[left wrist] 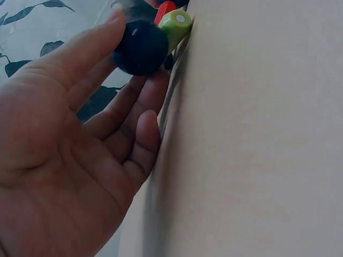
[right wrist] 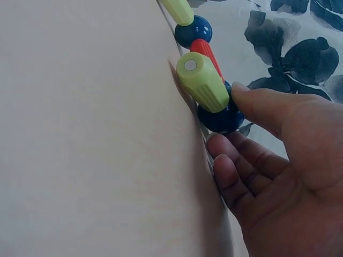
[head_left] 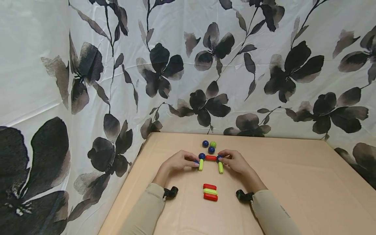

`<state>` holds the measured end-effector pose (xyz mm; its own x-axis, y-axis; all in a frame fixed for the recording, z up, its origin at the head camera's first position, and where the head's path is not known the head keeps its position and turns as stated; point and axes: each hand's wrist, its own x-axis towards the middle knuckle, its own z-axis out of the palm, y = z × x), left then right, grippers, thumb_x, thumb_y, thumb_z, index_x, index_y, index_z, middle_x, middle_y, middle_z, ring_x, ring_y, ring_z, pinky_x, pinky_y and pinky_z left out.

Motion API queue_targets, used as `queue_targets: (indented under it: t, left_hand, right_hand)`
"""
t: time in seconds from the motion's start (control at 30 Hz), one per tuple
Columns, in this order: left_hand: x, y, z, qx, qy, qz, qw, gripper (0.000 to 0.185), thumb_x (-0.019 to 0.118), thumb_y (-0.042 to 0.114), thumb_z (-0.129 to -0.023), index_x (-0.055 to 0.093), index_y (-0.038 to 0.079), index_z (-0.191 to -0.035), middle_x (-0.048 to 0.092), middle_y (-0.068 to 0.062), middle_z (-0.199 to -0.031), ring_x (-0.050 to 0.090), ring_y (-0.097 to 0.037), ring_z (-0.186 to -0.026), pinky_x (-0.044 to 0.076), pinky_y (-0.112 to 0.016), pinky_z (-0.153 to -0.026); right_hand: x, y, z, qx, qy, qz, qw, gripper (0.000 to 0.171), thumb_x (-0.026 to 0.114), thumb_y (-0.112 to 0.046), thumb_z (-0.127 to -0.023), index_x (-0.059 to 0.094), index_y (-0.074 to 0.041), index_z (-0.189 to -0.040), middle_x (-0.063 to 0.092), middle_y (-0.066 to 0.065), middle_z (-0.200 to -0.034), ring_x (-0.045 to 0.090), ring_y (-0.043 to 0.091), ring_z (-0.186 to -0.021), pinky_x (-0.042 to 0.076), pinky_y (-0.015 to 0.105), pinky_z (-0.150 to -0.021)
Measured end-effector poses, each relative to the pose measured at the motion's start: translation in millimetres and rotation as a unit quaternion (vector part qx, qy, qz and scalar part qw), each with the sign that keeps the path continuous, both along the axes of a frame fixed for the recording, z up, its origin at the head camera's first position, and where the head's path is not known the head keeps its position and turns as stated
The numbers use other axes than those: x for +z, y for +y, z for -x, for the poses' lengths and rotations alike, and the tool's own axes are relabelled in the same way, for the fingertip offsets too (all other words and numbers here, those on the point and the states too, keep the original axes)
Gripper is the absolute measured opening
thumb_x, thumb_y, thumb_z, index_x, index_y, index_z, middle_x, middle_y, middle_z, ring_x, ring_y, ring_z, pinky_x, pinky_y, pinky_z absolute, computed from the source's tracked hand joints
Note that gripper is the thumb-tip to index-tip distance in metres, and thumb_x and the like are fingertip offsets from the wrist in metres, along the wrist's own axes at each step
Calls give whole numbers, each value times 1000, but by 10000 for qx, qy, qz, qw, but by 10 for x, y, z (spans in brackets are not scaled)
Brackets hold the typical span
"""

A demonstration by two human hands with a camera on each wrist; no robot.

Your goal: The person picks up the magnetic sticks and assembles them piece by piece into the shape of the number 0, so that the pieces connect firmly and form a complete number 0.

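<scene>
The left hand (head_left: 179, 161) is resting on the table (head_left: 293, 195) with its grip pinching the left blue ball (head_left: 201, 156) of a small assembly; in the left wrist view the thumb and fingertips (left wrist: 115, 21) are pressing against that ball (left wrist: 140, 47). The right hand (head_left: 235, 161) is likewise pinching the right blue ball (head_left: 218, 158), with the thumb (right wrist: 257, 104) lying on top of the ball (right wrist: 220, 119) and the other fingers curling below it. A red rod (head_left: 211, 158) is bridging the two balls, and a yellow-green rod is pointing toward the person from each ball: the left rod (head_left: 201, 165) and the right rod (head_left: 220, 167). The assembly is lying at the middle of the table, between the hands. Beyond it, two loose blue balls (head_left: 211, 149) and a green ball (head_left: 213, 144) are sitting close together. Nearer the person, a stack of three rods (head_left: 210, 192), red, yellow-green and red, is lying side by side and touching. A floral curtain (head_left: 205, 65) is hanging behind the table.
</scene>
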<state>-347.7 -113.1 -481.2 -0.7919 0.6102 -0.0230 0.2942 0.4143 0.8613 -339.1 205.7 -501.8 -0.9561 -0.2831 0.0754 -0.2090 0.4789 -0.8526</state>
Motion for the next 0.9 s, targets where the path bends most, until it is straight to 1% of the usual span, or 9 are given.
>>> queue_targets:
  t: [0.07,0.17,0.3,0.43,0.5,0.57,0.7,0.8,0.9]
  left_hand:
    - [3,2,-9,-126,22,183,9998,23,80,32,-93,80,19,-112,77,9,-108,65,-13,-104,50,-35,-100]
    - [20,21,-20,-358,122,425,9984,23,83,32,-90,81,20,-110,76,11,-105,65,-13,-101,51,-35,-98]
    - [47,66,-39,-643,215,645,9956,29,84,27,-89,78,19,-116,73,7,-101,63,-13,-95,52,-30,-90]
    - [92,123,-75,-770,172,810,9936,39,84,23,-89,74,16,-127,70,1,-103,61,-15,-94,50,-28,-85]
    - [113,161,-92,-776,155,940,9924,44,84,23,-90,72,15,-132,69,0,-106,59,-16,-96,50,-29,-86]
    - [130,199,-110,-763,185,1126,9905,47,83,25,-91,70,16,-135,69,0,-112,59,-17,-99,50,-32,-90]
    - [136,264,-134,-618,252,1547,9857,46,85,33,-88,72,24,-131,67,2,-117,57,-18,-105,50,-37,-97]
    - [130,286,-145,-455,200,1694,9843,41,87,35,-85,73,28,-123,65,1,-112,57,-19,-102,49,-37,-92]
    - [118,294,-146,-416,125,1651,9853,38,89,34,-84,73,27,-118,63,-2,-106,57,-20,-97,48,-35,-84]
  right_hand:
    - [-3,-1,1,-6,0,3,10000,31,72,-18,-99,71,-5,-128,71,9,-108,57,23,-82,53,27,-64]
    - [1,-5,-3,-56,-38,45,10000,30,72,-18,-99,71,-6,-127,71,9,-109,57,24,-83,54,28,-64]
    - [2,-15,-8,-99,-98,56,9999,30,72,-18,-99,71,-7,-127,71,9,-110,57,24,-84,54,28,-65]
    - [4,-26,-8,-89,-67,-18,9999,30,71,-18,-100,71,-8,-128,71,9,-110,57,23,-84,54,28,-66]
    - [12,-27,-10,-88,-18,-73,9999,29,71,-18,-100,71,-8,-127,71,9,-110,57,23,-84,54,29,-65]
    - [19,-28,-11,-103,40,-134,9998,28,71,-19,-100,71,-8,-127,70,9,-109,57,22,-83,54,29,-65]
    - [20,-25,-7,-101,89,-166,9998,28,71,-19,-100,71,-7,-127,71,9,-108,57,20,-81,53,28,-64]
    - [3,-23,6,-6,103,-137,9999,31,70,-19,-101,70,-5,-128,72,11,-110,58,20,-82,53,28,-64]
    - [-12,-20,9,12,60,-66,10000,31,71,-18,-100,70,-5,-128,72,11,-110,58,21,-82,53,27,-64]
